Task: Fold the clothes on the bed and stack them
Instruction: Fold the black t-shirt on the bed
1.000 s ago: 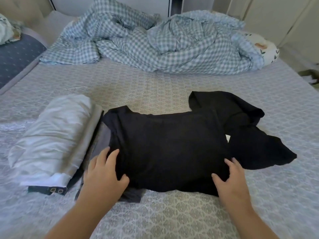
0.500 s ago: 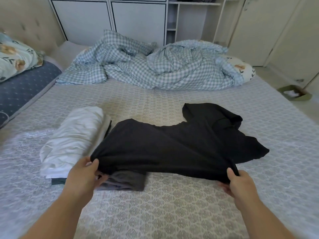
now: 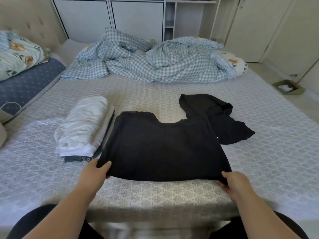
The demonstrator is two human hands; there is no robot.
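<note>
Head view: black knit cotton T-shirt [image 3: 164, 149] spread over the near part of the bed with the grey patterned cover [image 3: 259, 135], pinched at its near corners by both hands, the left hand [image 3: 95, 172] and the right hand [image 3: 237, 184]. Just left lies a folded white cloth bundle [image 3: 82, 128]. A crumpled blue checked duvet [image 3: 155, 61] lies beyond.

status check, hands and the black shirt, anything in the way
Left hand and right hand each grip a near corner of the black shirt. Shirt partly folded, one sleeve out. Folded white stack close on its left.
</note>
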